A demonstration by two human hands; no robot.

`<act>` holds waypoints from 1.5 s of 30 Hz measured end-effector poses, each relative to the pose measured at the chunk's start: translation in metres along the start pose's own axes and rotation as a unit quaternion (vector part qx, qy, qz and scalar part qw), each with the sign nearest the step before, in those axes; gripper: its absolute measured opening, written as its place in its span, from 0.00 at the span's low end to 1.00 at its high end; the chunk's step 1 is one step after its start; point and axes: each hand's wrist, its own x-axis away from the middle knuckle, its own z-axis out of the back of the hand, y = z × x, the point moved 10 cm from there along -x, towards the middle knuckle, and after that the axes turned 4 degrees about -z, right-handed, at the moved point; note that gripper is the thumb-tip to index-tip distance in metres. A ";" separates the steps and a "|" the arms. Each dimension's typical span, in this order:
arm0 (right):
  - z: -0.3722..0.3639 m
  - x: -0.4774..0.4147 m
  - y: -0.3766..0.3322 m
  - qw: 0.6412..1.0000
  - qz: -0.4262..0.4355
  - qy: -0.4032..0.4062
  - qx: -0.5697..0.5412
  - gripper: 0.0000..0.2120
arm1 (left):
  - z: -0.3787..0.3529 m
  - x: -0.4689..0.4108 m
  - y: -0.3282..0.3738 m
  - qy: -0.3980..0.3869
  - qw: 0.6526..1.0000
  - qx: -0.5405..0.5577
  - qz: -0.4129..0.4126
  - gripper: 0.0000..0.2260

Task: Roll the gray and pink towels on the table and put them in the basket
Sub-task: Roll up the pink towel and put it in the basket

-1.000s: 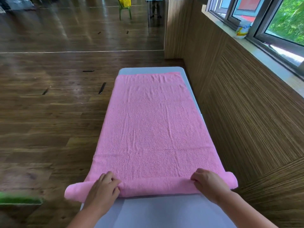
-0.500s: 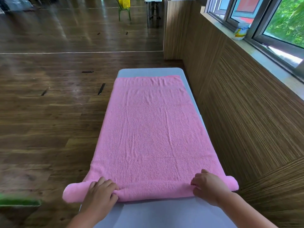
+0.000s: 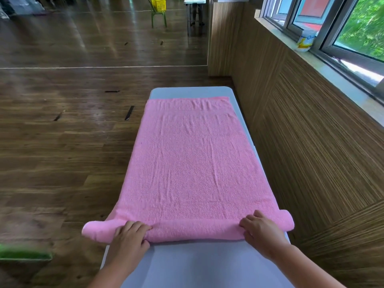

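Terry pink towel (glossy wood floor)

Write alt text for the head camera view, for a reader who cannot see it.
The left hand and right hand grip the rolled near end of a pink towel that lies flat along a narrow gray table. The table stands beside a wood-panelled wall under windows, with a yellow basket on a green chair far across the wooden floor.

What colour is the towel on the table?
The towel is plain pink, with no pattern; the head view shows it clearly.
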 end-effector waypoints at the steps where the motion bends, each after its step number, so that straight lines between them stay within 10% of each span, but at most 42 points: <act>1: 0.001 -0.002 -0.001 1.000 0.002 -0.014 -0.006 0.05 | 0.001 0.000 0.001 0.003 1.000 -0.009 -0.006 0.16; 14: -0.013 0.008 -0.001 0.998 0.017 -0.026 -0.052 0.18 | 0.003 0.005 0.002 0.022 0.999 0.027 -0.016 0.15; 23: -0.008 -0.004 -0.005 0.997 -0.004 -0.075 -0.026 0.15 | 0.010 0.005 0.006 0.032 0.999 -0.009 -0.036 0.06; 35: -0.019 -0.003 0.002 0.999 -0.011 -0.037 0.010 0.15 | -0.003 0.000 -0.001 -0.018 1.000 0.019 -0.014 0.20; 45: 0.000 -0.014 -0.001 0.997 -0.053 -0.023 -0.048 0.09 | 0.013 -0.010 -0.002 0.061 0.997 0.055 0.015 0.07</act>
